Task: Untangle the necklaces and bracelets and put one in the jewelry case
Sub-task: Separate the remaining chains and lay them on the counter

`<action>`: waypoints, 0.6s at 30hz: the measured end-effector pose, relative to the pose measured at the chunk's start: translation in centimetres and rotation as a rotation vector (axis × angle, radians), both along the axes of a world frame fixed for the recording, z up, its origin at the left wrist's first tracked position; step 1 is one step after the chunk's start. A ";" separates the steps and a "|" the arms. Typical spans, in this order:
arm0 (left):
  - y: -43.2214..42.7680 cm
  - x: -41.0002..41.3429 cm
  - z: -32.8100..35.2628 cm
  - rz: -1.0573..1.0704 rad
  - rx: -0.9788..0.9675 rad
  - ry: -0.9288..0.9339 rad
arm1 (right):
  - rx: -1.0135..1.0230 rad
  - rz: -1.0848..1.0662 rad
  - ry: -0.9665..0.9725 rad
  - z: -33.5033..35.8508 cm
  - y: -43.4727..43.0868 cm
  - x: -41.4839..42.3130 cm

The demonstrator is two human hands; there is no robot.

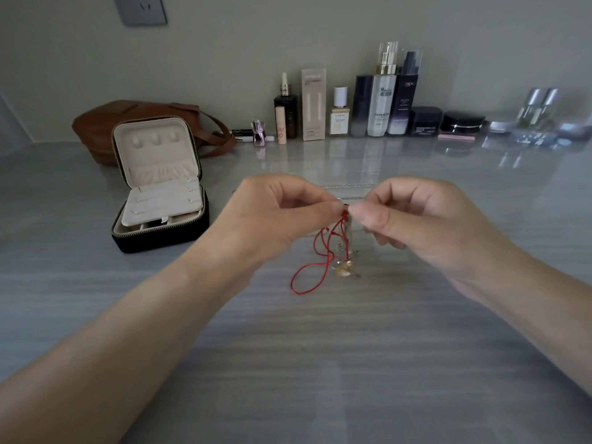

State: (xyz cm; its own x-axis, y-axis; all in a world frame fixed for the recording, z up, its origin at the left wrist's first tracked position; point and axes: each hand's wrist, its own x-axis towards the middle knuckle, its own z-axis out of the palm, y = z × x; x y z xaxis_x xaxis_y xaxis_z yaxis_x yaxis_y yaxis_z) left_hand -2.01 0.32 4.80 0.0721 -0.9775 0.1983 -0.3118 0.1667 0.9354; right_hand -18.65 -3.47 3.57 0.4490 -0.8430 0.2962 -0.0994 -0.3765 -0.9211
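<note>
Under the jewelry case (160,203), open with lid up: grey table (320,363). Just behind the case: brown bag (99,129). Right of the case, raised above the tabletop: left hand (275,216) and right hand (416,219), fingertips meeting, each pinching the top of a red cord bracelet (343,219) dangling tangled with small charms (343,270). Behind the hands: silver chain (349,186), on the tabletop.

brown bag (96,129) far left | cosmetics row (378,104) along wall (bottles, jars) | outlet (140,9) top left

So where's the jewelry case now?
The jewelry case sits open at the left of the head view, on the table, in front of the brown bag.
</note>
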 end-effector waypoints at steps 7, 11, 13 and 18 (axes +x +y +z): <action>-0.1 -0.2 0.0 -0.002 0.096 0.076 | -0.248 -0.023 0.102 -0.5 -0.3 0.1; -0.3 -0.1 -0.2 0.032 0.145 0.055 | -0.359 -0.095 0.181 -0.5 -0.2 -0.2; -0.3 -0.1 -0.2 0.029 0.151 0.038 | -0.414 -0.118 0.201 -0.5 0.0 -0.1; -0.5 0.1 -0.4 0.051 0.200 0.058 | -0.487 -0.135 0.224 -0.3 0.1 -0.1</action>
State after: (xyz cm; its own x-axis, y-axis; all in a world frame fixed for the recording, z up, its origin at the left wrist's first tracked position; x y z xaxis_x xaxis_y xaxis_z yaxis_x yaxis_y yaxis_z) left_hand -1.94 -0.15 4.41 0.1282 -0.9917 -0.0048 -0.2602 -0.0383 0.9648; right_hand -18.77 -3.33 3.24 0.4428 -0.6869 0.5762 -0.3496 -0.7241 -0.5945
